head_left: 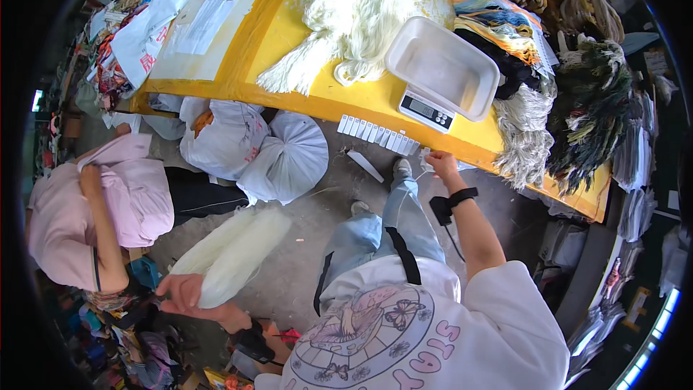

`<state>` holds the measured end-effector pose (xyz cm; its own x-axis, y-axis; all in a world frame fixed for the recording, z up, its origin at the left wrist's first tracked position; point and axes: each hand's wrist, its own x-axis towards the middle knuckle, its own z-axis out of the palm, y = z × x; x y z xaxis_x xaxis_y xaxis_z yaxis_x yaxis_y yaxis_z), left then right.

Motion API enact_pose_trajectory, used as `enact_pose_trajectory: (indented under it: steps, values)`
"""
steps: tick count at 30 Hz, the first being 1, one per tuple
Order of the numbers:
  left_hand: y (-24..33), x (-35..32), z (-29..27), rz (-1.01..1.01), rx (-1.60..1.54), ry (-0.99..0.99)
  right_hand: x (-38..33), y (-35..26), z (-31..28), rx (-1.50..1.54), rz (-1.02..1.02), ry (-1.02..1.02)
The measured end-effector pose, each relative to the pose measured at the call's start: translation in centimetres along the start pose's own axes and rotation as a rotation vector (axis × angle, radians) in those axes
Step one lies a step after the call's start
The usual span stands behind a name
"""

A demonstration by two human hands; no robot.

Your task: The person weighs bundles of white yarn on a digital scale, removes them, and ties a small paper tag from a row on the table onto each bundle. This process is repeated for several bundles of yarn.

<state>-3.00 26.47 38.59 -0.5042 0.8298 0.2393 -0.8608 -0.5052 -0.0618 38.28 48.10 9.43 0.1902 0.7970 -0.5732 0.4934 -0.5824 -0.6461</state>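
A thick hank of off-white yarn hangs from my left hand, which is closed around one end of it at the lower left. My right hand reaches to the near edge of the yellow table. Its thumb and finger pinch a small white tag at the right end of a row of similar tags along that edge. Above this hand, a digital scale carries a shallow white plastic tray. A large heap of white yarn lies on the table to the left of the scale.
Multicoloured yarn hanks, silvery ones and dark green ones crowd the table's right end. Stuffed white bags stand on the floor beneath its left part. A person in a pink shirt is close by on the left.
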Motion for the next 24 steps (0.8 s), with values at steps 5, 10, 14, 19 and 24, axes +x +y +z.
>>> enact_pose_trajectory:
  steps: [5, 10, 14, 19, 24]
  values:
    - [2.8, -0.7, 0.3, -0.118, 0.049, -0.338, -5.4, -4.6, -8.9, 0.051, 0.050, -0.322]
    - [2.3, -0.5, -5.3, -0.530, 0.255, -0.521, -13.1, -10.9, -13.5, 0.100, -0.043, -0.511]
    - [-2.8, -4.5, -3.8, -0.420, 0.997, 0.133, -19.2, -16.0, -9.4, 0.081, -0.193, -0.930]
    - [-8.1, -3.4, -3.2, -0.770, 1.246, -0.032, -25.0, -20.9, -1.5, 0.068, -0.348, -1.413]
    - [-9.5, -3.7, -2.9, -0.912, 1.284, 0.059, -26.6, -22.3, 1.0, 0.115, -0.308, -1.426]
